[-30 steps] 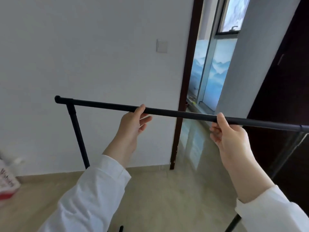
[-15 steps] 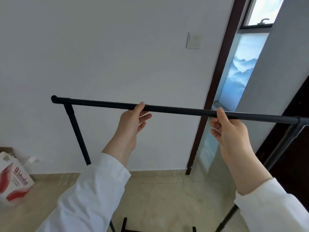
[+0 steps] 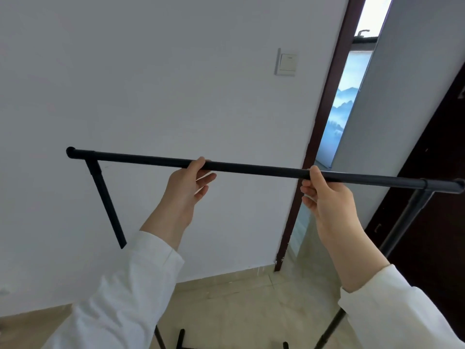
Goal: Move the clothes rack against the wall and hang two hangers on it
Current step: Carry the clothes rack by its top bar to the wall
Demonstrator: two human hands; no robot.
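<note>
A black clothes rack (image 3: 254, 169) stands in front of me, its top bar running from upper left to right at chest height. My left hand (image 3: 186, 185) grips the bar left of its middle, thumb on top. My right hand (image 3: 324, 195) grips it right of the middle. The rack's left upright (image 3: 105, 205) and right upright (image 3: 402, 227) slant down to black feet (image 3: 180, 340) on the floor. The white wall (image 3: 151, 96) lies just behind the bar. No hangers are in view.
A light switch (image 3: 286, 62) is on the wall above the bar. A dark brown door frame (image 3: 319, 137) stands to the right, with a window beyond it and a dark door (image 3: 432, 197) at far right. Beige tiled floor (image 3: 239, 311) is below.
The rack has shifted toward the wall and rightward against the door frame, both hands holding the bar throughout. The red and white bag at lower left has left the view.
</note>
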